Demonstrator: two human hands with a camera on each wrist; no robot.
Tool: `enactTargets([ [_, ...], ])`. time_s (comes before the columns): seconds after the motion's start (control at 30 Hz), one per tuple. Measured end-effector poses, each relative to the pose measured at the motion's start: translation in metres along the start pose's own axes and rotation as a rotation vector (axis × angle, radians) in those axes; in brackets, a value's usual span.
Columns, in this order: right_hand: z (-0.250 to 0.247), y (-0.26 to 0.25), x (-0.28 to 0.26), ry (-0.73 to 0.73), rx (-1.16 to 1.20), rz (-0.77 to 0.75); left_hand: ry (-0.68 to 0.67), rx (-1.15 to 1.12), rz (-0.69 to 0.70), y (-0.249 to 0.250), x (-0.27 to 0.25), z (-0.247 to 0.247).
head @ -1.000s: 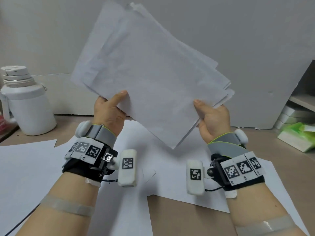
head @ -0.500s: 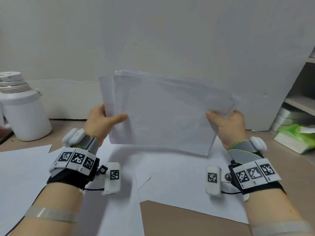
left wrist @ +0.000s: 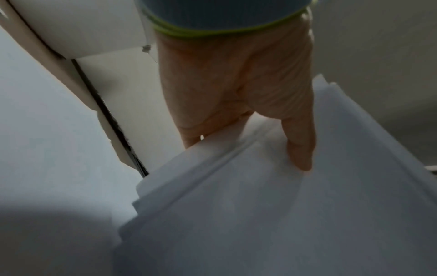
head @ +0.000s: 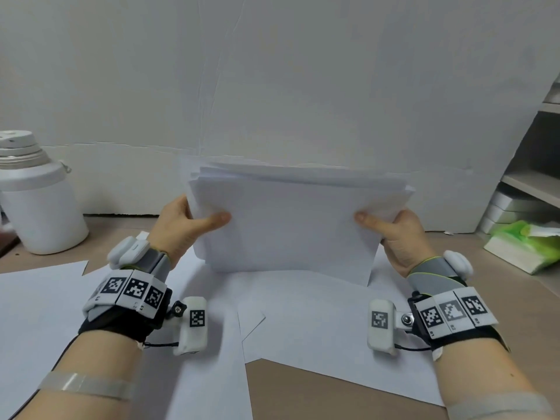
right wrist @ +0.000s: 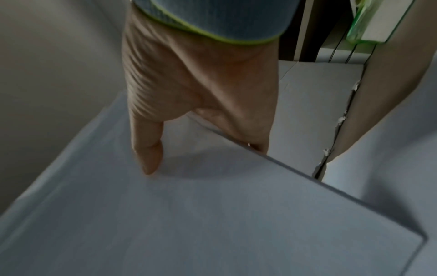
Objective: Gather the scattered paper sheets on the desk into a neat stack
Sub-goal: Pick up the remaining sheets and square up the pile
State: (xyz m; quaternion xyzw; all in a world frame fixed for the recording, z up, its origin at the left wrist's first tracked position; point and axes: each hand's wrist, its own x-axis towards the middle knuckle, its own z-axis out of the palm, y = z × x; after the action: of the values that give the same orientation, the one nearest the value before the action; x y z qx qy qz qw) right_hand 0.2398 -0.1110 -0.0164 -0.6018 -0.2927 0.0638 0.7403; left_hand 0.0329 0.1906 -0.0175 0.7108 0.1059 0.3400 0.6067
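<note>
A bundle of white paper sheets stands on its long edge on the desk, leaning away from me. My left hand grips its left side, thumb on the near face and fingers behind. My right hand grips the right side the same way. In the left wrist view the thumb presses the sheets, whose edges are stepped and uneven. The right wrist view shows the thumb on the near sheet. More loose sheets lie flat on the desk under the bundle, and another sheet lies at the left.
A white jug with a lid stands at the back left. A white board forms the back wall. Shelves rise at the right, with a green-wrapped pack on the brown desk beside them.
The bundle was held high and tilted; both hands turned it level and brought it down until its lower edge met the sheets on the desk.
</note>
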Motion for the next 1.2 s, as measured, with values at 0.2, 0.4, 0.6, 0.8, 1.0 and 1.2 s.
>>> enactTargets([
  [0.2, 0.014, 0.001, 0.000, 0.104, -0.029, -0.004, 0.049, 0.076, 0.027, 0.000, 0.003, 0.027],
  [0.4, 0.019, -0.004, -0.003, 0.124, -0.077, 0.017, 0.142, 0.055, -0.003, -0.003, 0.003, 0.026],
  [0.6, 0.024, -0.007, 0.000, 0.197, -0.068, 0.001, 0.142, 0.022, -0.045, -0.006, 0.004, 0.033],
  [0.8, 0.028, -0.006, -0.004, 0.221, -0.016, 0.029, 0.185, -0.036, -0.127, -0.016, 0.004, 0.043],
  [1.0, 0.029, -0.017, -0.005, 0.322, -0.164, -0.117, 0.164, -0.022, -0.043, -0.002, 0.003, 0.043],
  [1.2, 0.040, -0.037, -0.010, 0.232, -0.509, -0.308, 0.138, 0.024, 0.014, 0.002, -0.001, 0.045],
])
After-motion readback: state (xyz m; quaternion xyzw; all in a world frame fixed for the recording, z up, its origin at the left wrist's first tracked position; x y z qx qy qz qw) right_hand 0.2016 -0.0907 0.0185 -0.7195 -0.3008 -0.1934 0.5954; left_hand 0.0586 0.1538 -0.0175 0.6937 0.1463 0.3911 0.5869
